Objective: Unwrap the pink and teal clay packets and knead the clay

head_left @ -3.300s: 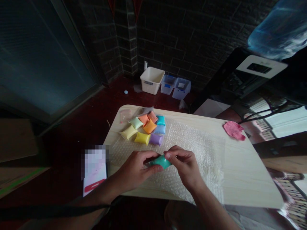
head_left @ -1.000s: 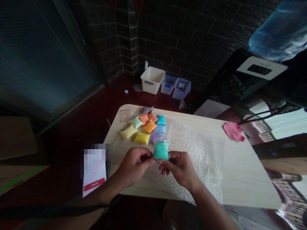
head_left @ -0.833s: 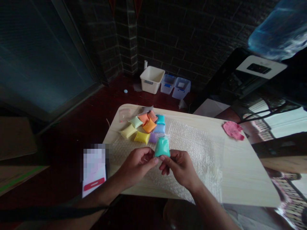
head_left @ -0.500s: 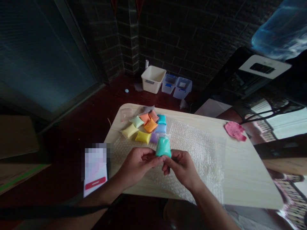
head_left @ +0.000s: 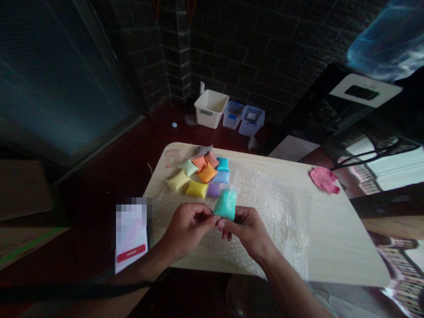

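A small teal clay packet [head_left: 225,204] stands upright above the bubble wrap sheet [head_left: 265,207], pinched at its lower edge by both hands. My left hand [head_left: 187,227] grips its bottom left corner with thumb and fingers closed. My right hand [head_left: 247,229] pinches the bottom right, fingers curled. Just beyond lies a cluster of several coloured packets [head_left: 202,174]: yellow, orange, purple, blue and pale green ones.
The light wooden table [head_left: 331,238] carries a flattened pink clay lump [head_left: 323,179] at its far right. A white card with a red mark [head_left: 130,247] sits off the left edge. On the floor behind stand a white basket [head_left: 210,108] and clear bins [head_left: 244,119].
The teal packet lay sideways between my hands 3.3 s ago; now it stands upright, held by its lower edge. Over the last second it tilted slightly to the right.
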A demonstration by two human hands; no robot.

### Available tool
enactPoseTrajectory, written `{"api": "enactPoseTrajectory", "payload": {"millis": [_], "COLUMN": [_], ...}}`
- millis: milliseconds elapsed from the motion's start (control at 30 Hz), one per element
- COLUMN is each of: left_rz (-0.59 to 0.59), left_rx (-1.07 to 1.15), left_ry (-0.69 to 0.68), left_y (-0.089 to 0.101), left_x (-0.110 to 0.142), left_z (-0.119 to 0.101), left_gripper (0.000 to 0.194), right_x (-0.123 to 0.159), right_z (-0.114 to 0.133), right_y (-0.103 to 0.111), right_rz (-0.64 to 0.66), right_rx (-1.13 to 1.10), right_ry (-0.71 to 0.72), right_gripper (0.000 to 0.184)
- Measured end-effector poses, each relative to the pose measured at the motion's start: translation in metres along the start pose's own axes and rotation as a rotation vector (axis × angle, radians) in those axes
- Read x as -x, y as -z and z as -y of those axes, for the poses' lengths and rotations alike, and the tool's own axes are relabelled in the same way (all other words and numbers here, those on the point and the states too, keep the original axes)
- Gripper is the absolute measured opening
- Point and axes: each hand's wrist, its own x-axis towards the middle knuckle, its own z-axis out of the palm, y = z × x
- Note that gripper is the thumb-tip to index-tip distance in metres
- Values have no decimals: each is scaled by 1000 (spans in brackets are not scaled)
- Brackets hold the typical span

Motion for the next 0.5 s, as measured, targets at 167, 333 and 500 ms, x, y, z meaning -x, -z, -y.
{"api": "enactPoseTrajectory", "payload": {"millis": [167, 333, 500], "left_rz": [5, 185, 228], "left_rx": [-4, 141, 268], "left_ry": [8, 30, 87], "left_y": [-1, 6, 7], "left_x": [2, -1, -6], "left_z": [1, -3, -6], "left_gripper": [27, 25, 31], "right_x": [3, 6, 5], "right_z": [5, 6, 1], "right_y": [-1, 3, 1], "right_rz": [-10, 31, 89], "right_rx": [40, 88, 90], "right_ry": [-19, -16, -35], "right_gripper": [35, 36, 34]}}
